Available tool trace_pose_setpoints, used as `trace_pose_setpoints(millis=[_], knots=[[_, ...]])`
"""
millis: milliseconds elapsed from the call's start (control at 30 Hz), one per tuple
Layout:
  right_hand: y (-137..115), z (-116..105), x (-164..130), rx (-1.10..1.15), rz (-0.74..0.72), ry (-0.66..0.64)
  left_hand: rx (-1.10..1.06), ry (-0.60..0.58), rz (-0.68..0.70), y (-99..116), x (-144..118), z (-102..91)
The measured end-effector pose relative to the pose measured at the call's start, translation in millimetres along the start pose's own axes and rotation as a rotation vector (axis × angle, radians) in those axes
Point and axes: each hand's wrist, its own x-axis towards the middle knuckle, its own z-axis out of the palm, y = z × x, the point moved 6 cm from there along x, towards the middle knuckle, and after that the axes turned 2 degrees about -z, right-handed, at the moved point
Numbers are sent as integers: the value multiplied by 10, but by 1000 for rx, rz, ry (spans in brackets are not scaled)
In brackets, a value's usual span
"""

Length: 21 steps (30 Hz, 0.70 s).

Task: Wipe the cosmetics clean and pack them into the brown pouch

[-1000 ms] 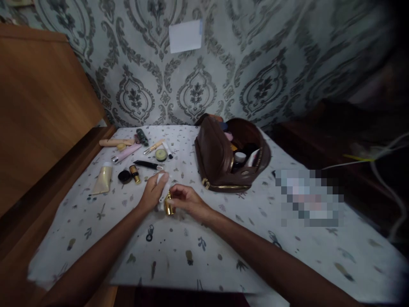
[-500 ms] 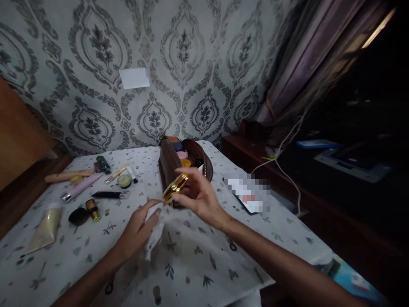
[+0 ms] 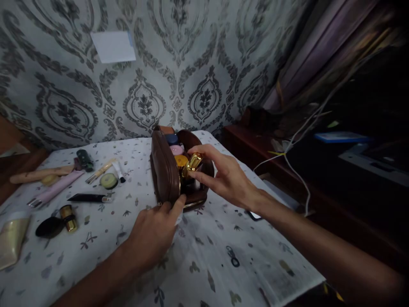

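Observation:
My right hand (image 3: 225,177) pinches a small shiny gold tube (image 3: 192,164) just over the open mouth of a brown cosmetic bag (image 3: 164,172), which stands on a patterned white cloth (image 3: 211,256). Inside the bag I see a pink item, a yellow lid and a dark blue lid. My left hand (image 3: 155,232) rests on the cloth at the bag's near lower edge, its thumb against the zip, with a crumpled white tissue (image 3: 177,221) mostly hidden under the fingers.
Cosmetics lie on the cloth at the left: a black pencil (image 3: 89,198), a round green pot (image 3: 108,181), a pink tube (image 3: 54,192), a gold-capped bottle (image 3: 68,217), a cream tube (image 3: 12,238). Dark furniture with cables (image 3: 297,170) stands at the right.
My right hand lifted the gold tube from the cloth and carried it to the bag's opening. My left hand slid forward with the tissue to the bag's base. The view swung right.

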Motion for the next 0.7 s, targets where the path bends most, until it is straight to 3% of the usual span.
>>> trace_pose_setpoints(millis=[167,500,700], knots=[[40,91,32,-255,-64,-224,46,37,31,-52,23,96],[94,207,58,-329,-232,-503,23,154,117,-95,42,197],[100,273,89,-420,-250,-673,-5,232,112,-118,6,211]])
